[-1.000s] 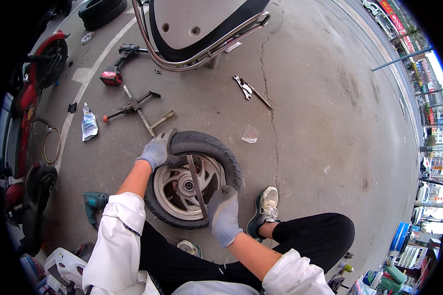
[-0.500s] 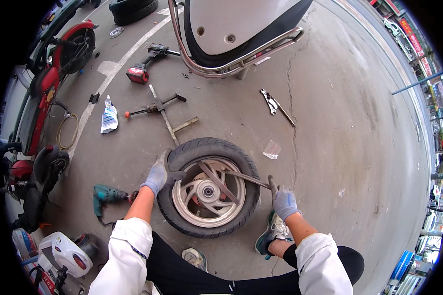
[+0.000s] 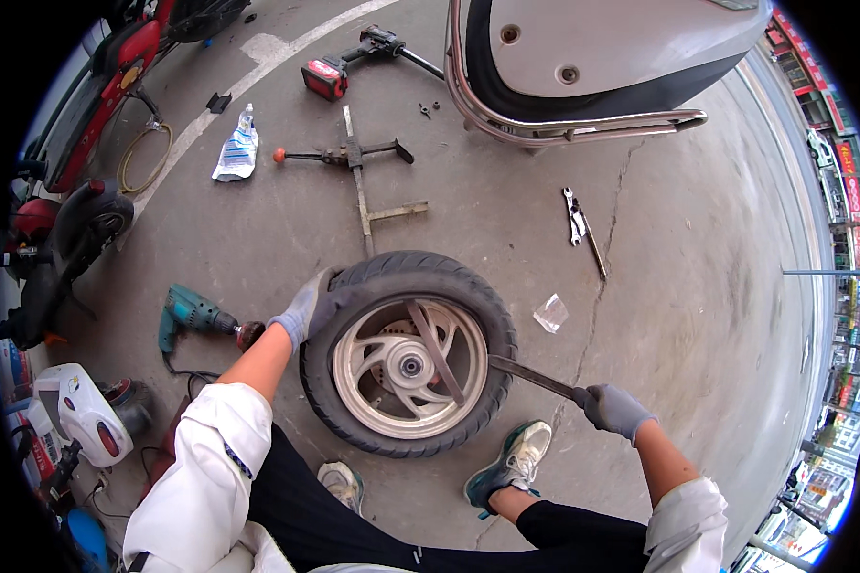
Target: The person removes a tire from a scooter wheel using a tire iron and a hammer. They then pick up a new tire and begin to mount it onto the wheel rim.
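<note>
L hand (image 3: 304, 310) on tyre (image 3: 449, 280), prob. steadying it; can't tell grip. R hand (image 3: 618, 411): grip wraps lever (image 3: 537, 378) end, prob. for leverage.

Holds the left grip (image 3: 308, 306), gloved in pale blue-grey knit, with thumb spread aside; reaches forward with the left forearm (image 3: 262, 364), bare below a rolled white cloth sleeve (image 3: 222, 420). Curls the right grip (image 3: 613, 410), likewise gloved, fist-like, with the right forearm (image 3: 665, 463) angled outward.

The tyre (image 3: 501, 325) is dull, bumpy rubber, and the wheel (image 3: 410, 367) is smooth metal. The held bar (image 3: 535, 375) is dull metal; the gloves (image 3: 303, 309) look like cloth to me.
</note>
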`<state>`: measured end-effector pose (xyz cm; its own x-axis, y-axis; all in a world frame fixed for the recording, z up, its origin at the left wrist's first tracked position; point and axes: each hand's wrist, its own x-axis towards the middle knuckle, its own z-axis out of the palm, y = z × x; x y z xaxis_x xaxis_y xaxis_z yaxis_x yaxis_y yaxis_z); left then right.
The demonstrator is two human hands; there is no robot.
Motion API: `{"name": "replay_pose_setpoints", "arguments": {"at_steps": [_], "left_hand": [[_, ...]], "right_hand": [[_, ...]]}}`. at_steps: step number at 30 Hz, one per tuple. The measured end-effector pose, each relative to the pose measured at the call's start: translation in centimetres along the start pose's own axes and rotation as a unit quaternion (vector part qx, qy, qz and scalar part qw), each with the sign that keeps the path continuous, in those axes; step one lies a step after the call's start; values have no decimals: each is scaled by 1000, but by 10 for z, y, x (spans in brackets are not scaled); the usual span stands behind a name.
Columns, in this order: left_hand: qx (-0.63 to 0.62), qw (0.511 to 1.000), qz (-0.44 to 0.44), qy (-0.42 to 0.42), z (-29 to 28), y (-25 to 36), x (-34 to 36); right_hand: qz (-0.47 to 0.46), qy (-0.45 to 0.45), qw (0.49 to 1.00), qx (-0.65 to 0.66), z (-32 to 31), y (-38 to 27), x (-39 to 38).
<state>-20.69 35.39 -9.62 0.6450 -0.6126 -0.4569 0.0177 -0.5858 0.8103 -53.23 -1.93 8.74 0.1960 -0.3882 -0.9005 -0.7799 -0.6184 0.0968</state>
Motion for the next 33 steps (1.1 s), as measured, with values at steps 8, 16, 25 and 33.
{"name": "replay_pose_setpoints", "arguments": {"at_steps": [8, 16, 25, 33], "left_hand": [[-52, 998, -33, 23, 6, 36, -15], [-152, 987, -41, 30, 11, 30, -20], [-140, 988, -43, 42, 15, -47, -26], [-177, 982, 71, -3, 20, 25, -7]], "right_hand": [[-130, 68, 979, -143, 37, -29, -21], [16, -134, 985, 109, -34, -79, -38], [38, 78, 664, 743, 194, -213, -14], [45, 72, 891, 447, 247, -129, 21]]}}
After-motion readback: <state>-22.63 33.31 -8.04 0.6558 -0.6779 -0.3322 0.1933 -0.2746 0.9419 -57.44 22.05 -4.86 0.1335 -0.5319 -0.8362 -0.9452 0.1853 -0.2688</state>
